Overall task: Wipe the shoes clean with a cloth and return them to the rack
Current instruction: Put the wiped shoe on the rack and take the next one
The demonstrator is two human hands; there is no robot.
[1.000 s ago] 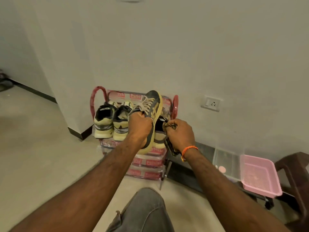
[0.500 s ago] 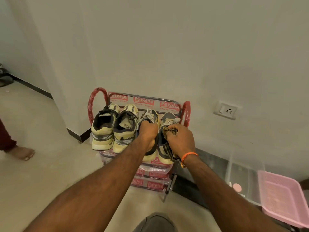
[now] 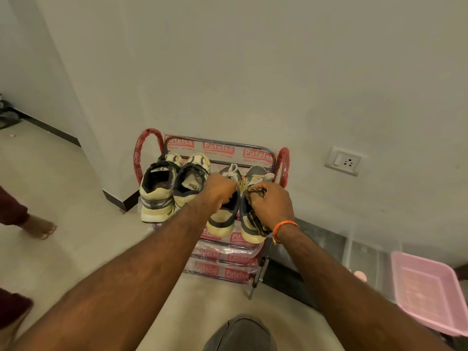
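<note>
A metal shoe rack [image 3: 282,163] with red plastic-wrapped ends stands against the wall. On its top shelf sit a cream-and-black pair of sneakers [image 3: 158,193] at the left and a grey-and-cream pair at the right. My left hand [image 3: 219,191] grips the collar of the left grey sneaker [image 3: 222,221], which rests on the shelf. My right hand [image 3: 271,203] holds a dark patterned cloth [image 3: 255,219] bunched over the right grey sneaker [image 3: 250,234]. Both hands hide the openings of that pair.
A pink plastic basket [image 3: 430,287] and a clear plastic box [image 3: 367,257] stand at the right on the floor. A wall socket [image 3: 343,160] is right of the rack. Another person's bare foot [image 3: 38,228] stands at the left. My knee [image 3: 240,333] is at the bottom.
My left hand has brought the grey sneaker down from in front of the rack and set it on the top shelf beside its partner. My right hand with the cloth stayed at the right sneaker.
</note>
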